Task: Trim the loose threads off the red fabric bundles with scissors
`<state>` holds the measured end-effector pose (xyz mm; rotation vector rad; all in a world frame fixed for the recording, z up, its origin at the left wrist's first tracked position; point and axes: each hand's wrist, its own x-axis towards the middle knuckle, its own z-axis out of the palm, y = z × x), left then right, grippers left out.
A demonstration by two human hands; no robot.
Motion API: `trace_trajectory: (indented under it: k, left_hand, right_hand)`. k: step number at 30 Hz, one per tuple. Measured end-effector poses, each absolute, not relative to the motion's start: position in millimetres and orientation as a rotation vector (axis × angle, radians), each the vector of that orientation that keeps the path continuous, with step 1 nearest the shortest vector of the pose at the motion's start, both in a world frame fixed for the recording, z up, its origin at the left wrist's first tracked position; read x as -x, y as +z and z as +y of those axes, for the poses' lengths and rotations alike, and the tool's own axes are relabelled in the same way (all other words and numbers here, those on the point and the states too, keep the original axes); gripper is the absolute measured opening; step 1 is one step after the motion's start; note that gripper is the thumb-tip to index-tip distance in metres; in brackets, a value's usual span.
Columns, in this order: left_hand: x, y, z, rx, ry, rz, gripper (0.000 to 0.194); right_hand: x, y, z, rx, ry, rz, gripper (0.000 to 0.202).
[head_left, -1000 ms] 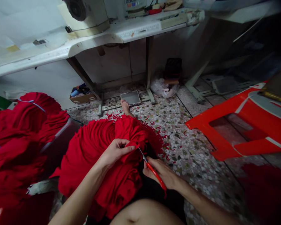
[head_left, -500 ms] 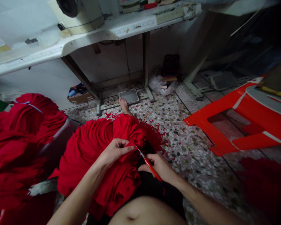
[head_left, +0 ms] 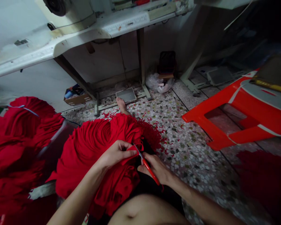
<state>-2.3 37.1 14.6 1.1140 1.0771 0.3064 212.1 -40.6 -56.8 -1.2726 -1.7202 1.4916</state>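
Stool (head_left: 267,109), orange w/ grey top, is standing at right on floor (head_left: 182,147). Table (head_left: 128,26) w/ machine (head_left: 72,15) is running across the back, box (head_left: 79,99) & plastic bag (head_left: 153,82) sitting underneath; scraps (head_left: 152,134) are littering floor nr foot (head_left: 120,103). Cloth pile (head_left: 84,150), red, many loose layers, is lying before the person; L forearm (head_left: 84,187) is hiding part. L hand (head_left: 118,153) is pinching cloth edge (head_left: 132,149), thumb & fingers clamped; R hand (head_left: 155,167) is holding red-handled scissors (head_left: 150,171), fingers round handles, blades at edge.
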Motion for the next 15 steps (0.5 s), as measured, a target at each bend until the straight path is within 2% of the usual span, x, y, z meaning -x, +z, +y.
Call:
trace_trajectory:
  k: [6,11,15]
  left_hand:
    - [10,35,36,-1.289,0.246,0.978,0.037]
    - [45,61,29,-1.495,-0.126,0.661,0.028]
    - [75,60,6,-1.417,-0.293,0.707,0.031]
  right_hand:
    - [-212,-72,-54,1.415,1.428,-1.490,0.052]
    - [-216,-88,-62,1.443,1.501,-1.269,0.053]
    - [-217,-90,-44,1.453,1.603,-1.168,0.054]
